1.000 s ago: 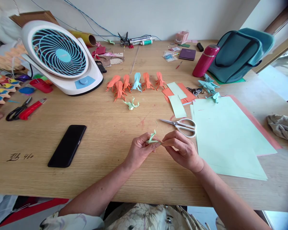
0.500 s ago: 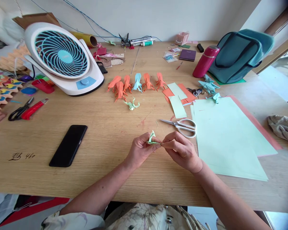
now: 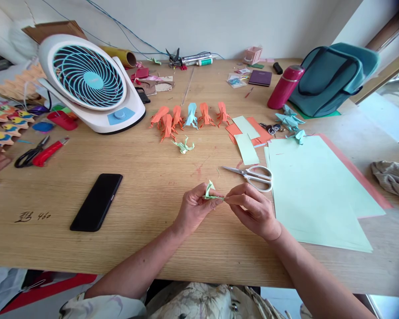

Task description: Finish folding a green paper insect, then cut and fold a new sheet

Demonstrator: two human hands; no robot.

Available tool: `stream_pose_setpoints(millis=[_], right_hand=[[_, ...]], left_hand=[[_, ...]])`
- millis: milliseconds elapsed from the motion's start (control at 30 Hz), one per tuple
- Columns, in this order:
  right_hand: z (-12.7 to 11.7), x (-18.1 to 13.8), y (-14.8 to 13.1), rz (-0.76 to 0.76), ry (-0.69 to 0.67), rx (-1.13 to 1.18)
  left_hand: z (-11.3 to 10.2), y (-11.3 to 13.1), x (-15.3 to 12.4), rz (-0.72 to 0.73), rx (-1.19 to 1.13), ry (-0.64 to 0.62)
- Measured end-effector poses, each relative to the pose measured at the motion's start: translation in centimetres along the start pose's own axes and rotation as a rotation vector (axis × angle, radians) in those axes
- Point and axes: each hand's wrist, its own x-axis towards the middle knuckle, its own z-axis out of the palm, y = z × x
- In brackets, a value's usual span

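Pale-green origami piece (image 3: 209,191) held above the near part of the wooden surface (image 3: 146,250), between the two hands. The grip of the left hand (image 3: 193,210) pinches its body between thumb and fingers; the fingertips of the right hand (image 3: 253,212) press together on its narrow right end. White-handled scissors (image 3: 258,178) lie just beyond. The folded paper is judged very light, crisp along its creases and easily crushed or torn at slender points; the thicker, layered middle offers the safest hold.
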Motion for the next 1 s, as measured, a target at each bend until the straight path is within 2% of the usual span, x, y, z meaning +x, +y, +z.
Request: stream_pose_setpoints(millis=[267,533,1000], right_hand=[[-0.25,0.23,-0.20,0.005,-0.037,-0.016],[-0.20,0.13,-0.10,-0.013,-0.026,-0.070],[0.33,0.23,-0.45,0.041,0.065,0.010]], left_hand=[[0.13,0.28,-0.07,-0.047,0.039,0.023],[0.40,0.76,-0.01,-0.099,-0.037,0.018],[0.44,0.55,-0.05,-0.125,-0.092,0.026]])
